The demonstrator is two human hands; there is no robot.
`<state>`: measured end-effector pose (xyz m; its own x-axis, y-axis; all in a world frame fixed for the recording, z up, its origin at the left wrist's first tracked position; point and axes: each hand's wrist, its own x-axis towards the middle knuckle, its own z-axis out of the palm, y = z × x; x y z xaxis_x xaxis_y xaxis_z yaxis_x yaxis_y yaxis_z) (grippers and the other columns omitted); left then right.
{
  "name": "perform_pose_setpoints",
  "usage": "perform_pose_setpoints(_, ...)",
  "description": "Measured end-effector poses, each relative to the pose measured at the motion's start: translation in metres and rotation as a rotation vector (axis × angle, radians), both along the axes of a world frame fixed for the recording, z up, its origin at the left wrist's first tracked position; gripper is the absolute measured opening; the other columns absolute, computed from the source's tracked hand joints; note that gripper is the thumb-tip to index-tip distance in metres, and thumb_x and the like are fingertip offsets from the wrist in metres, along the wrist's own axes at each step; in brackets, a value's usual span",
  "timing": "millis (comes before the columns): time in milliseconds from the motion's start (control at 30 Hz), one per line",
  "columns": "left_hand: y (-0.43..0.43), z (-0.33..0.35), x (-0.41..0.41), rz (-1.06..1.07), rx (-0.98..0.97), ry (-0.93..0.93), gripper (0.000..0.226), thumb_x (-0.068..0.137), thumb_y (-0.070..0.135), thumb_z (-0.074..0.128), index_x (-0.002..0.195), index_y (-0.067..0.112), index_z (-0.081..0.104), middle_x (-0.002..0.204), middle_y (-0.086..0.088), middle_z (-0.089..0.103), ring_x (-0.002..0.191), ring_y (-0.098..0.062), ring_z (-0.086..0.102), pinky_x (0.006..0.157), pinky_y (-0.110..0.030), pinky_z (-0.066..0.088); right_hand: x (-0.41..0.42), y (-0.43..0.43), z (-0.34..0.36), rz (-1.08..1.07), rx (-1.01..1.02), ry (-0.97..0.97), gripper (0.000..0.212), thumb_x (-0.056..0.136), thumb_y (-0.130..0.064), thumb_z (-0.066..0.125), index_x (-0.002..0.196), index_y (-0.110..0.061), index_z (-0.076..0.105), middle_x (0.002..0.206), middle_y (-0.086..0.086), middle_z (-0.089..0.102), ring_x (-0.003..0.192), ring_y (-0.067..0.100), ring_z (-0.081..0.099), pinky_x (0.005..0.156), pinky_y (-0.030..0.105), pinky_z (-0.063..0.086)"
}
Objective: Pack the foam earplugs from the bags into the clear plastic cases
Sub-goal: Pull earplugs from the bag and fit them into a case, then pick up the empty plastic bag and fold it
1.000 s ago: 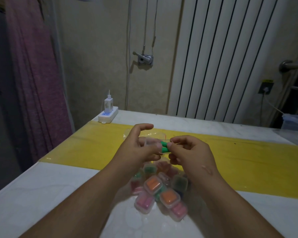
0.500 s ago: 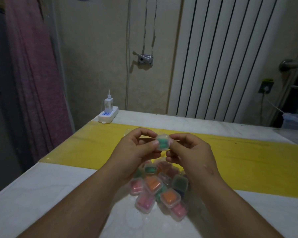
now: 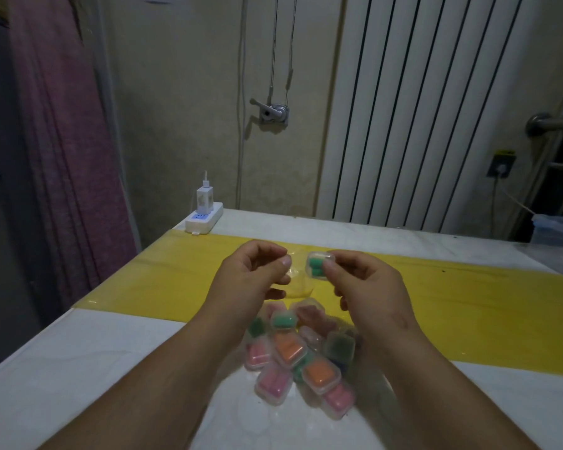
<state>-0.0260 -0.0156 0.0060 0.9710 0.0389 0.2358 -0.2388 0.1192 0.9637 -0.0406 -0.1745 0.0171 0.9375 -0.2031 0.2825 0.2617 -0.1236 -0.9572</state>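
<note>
Right hand (image 3: 368, 287) up over the table (image 3: 78, 368), and there's the grip: thumb and forefinger clamped on a small clear case (image 3: 317, 267), lid closed, two green earplugs (image 3: 314, 266) sitting inside it, one above the other. The remaining fingers of that hand are folded in below the pinch. Just to the left of the case, apart from it, hovers the left hand (image 3: 251, 280), fingers loosely curled, thumb tip close to the forefinger, nothing visibly held. Between the two hands and a little lower than the grip lies a crumpled piece of clear plastic (image 3: 301, 285) on the yellow strip (image 3: 468, 303); whether the left hand's lower fingers touch it is hard to tell. Straight down from the held case, nearer the person and between the forearms, sits the pile of filled cases (image 3: 303, 355), pink, orange and green showing through the lids, heaped against one another. Far beyond the grip and off to the left, at the table's back corner, a white power strip (image 3: 203, 219) carries a charger (image 3: 204, 198) standing upright. Behind that, a pale ribbed radiator (image 3: 420, 108) on the wall
</note>
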Motion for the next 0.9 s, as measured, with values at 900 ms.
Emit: perform_pose_setpoints(900,0.018,-0.019,0.02,0.481,0.855,-0.265,0.029,0.074,0.009,0.067,0.073,0.038,0.066,0.119,0.013,0.059,0.119,-0.014,0.042,0.099,-0.029,0.031,0.02,-0.037,-0.017,-0.299,-0.603,0.182,0.016,0.082,-0.041,0.069,0.084,-0.027,0.063,0.078,-0.006,0.064,0.07,0.015,0.06,0.059,0.03,0.044)
